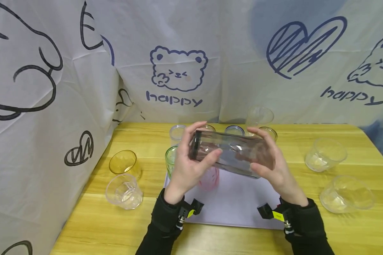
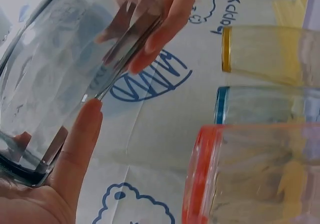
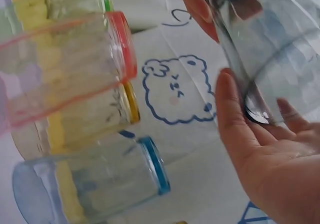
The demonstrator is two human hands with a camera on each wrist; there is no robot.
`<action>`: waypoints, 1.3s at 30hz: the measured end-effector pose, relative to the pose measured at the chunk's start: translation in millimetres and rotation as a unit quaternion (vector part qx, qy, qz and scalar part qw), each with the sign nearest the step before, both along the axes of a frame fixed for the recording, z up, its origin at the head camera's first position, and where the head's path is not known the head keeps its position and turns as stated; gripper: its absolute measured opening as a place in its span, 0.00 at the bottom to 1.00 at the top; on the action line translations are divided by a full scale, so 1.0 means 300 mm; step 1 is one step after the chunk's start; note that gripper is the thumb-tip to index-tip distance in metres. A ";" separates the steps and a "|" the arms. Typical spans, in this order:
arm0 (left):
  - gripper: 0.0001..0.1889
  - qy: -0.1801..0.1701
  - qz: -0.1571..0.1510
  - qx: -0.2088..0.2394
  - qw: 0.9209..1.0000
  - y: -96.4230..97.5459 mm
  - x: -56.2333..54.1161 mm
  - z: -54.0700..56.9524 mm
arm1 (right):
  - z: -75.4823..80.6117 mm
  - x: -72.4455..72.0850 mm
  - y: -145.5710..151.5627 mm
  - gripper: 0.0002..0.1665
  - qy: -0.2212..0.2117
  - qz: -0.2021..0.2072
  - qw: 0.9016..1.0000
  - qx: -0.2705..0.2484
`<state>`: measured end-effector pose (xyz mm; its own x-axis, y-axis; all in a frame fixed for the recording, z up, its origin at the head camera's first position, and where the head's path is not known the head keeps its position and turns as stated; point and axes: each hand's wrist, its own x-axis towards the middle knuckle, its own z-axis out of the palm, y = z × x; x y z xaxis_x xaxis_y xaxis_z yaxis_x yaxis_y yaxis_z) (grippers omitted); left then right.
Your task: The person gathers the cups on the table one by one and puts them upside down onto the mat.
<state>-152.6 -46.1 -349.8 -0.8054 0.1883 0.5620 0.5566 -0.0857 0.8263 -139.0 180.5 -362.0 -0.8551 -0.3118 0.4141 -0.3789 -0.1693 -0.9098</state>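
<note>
A grey-tinted glass tumbler point(image 1: 231, 152) is held sideways in the air above the tray point(image 1: 236, 209). Around its thick-based end, my left hand point(image 1: 191, 164) grips with the thumb on the near side and fingers over the far side. My right hand point(image 1: 279, 170) holds the other end, thumb below and fingers above. Clear faceted walls of the tumbler point(image 2: 55, 58) fill the upper left of the left wrist view. Behind the left hand, a pink glass point(image 1: 209, 180) stands on the lavender tray, with a green-rimmed glass point(image 1: 170, 161) beside it, partly hidden.
Glasses line the back, including a blue-rimmed one point(image 1: 234, 130) and a clear one point(image 1: 177, 132). At left stand an amber glass point(image 1: 124, 163) and a clear glass point(image 1: 126, 193). Two clear glasses point(image 1: 325, 156) are at right. A printed cloth point(image 1: 236, 71) hangs behind the wooden table point(image 1: 92, 226).
</note>
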 end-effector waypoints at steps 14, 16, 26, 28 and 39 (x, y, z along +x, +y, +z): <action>0.47 -0.024 0.013 -0.006 1.000 -0.007 0.008 0.006 | 0.012 0.002 0.021 0.54 0.017 0.010 0.977 0.213; 0.48 -0.023 0.019 -0.004 1.000 -0.003 0.008 0.003 | 0.012 0.001 0.019 0.56 0.019 0.010 0.975 0.223; 0.46 -0.005 0.011 0.013 1.000 0.026 0.010 -0.009 | -0.005 0.005 -0.006 0.62 0.043 0.001 0.958 0.283; 0.45 0.000 0.008 0.008 1.000 0.029 0.012 -0.008 | -0.010 0.004 -0.018 0.61 0.046 -0.001 0.957 0.288; 0.40 -0.006 0.019 -0.016 1.000 0.045 0.020 -0.007 | -0.027 0.003 -0.062 0.65 0.033 -0.015 0.966 0.254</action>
<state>-146.6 -32.5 -351.7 -0.8186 0.1750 0.5470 0.5495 -0.0387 0.8346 -138.1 161.8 -370.0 -0.8434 -0.4655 0.2683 -0.4374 0.3048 -0.8460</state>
